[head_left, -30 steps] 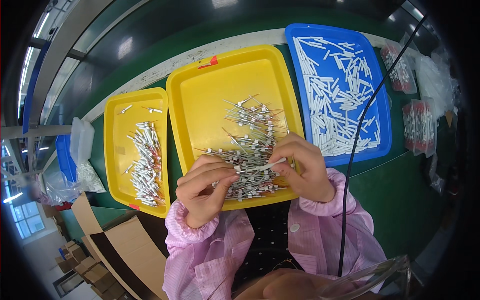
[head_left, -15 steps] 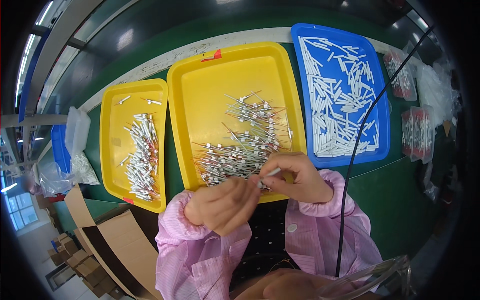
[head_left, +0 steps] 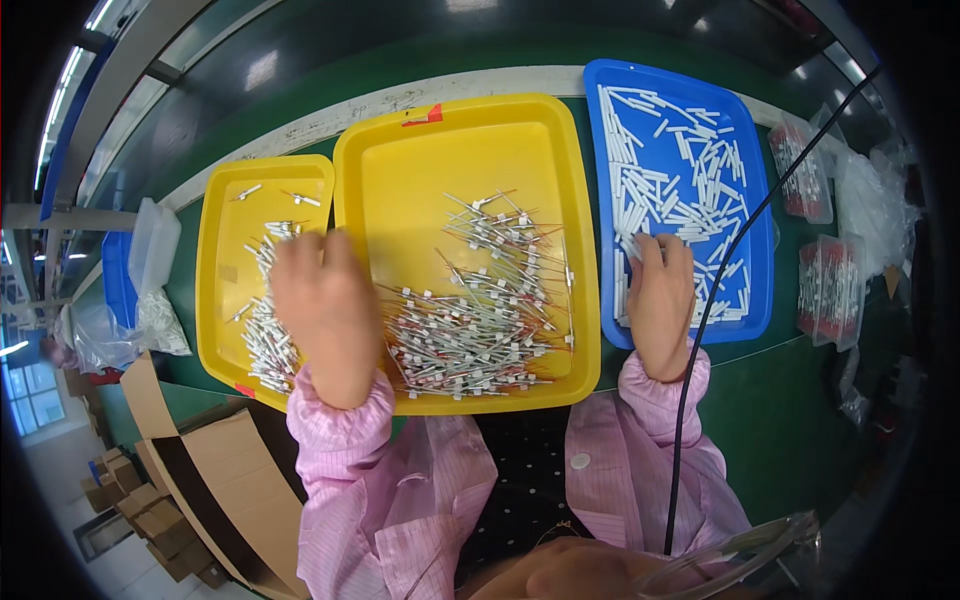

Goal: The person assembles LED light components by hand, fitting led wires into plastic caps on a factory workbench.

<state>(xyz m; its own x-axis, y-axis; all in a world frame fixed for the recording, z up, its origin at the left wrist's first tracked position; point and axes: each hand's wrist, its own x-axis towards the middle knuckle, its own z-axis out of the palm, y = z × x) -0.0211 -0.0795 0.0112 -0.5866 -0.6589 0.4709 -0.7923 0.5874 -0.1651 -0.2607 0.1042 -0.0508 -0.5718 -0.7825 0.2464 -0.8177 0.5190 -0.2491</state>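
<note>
My left hand [head_left: 328, 312], smeared by motion, is over the right rim of the small yellow tray [head_left: 222, 270]. Its fingertips are too blurred to show whether they hold anything. Below it in that tray lies a pile of wired parts with white sleeves [head_left: 270, 345]. In the blue tray [head_left: 690, 82], my right hand [head_left: 662, 300] has its thumb and fingers bent together on a white tube [head_left: 629, 245] among many loose ones. Between my hands, the large yellow tray [head_left: 460, 112] holds a heap of thin wired parts with small white blocks [head_left: 470, 335].
Clear boxes of similar parts [head_left: 832, 290] and plastic bags [head_left: 872, 205] sit at the right. A black cable [head_left: 712, 290] hangs across the blue tray's right side. At the lower left stands an open cardboard box [head_left: 235, 480]; a clear bin [head_left: 155, 250] is above it.
My hands, together over the large yellow tray's near edge before, have parted. The left moved to the small yellow tray, and the right moved into the blue tray.
</note>
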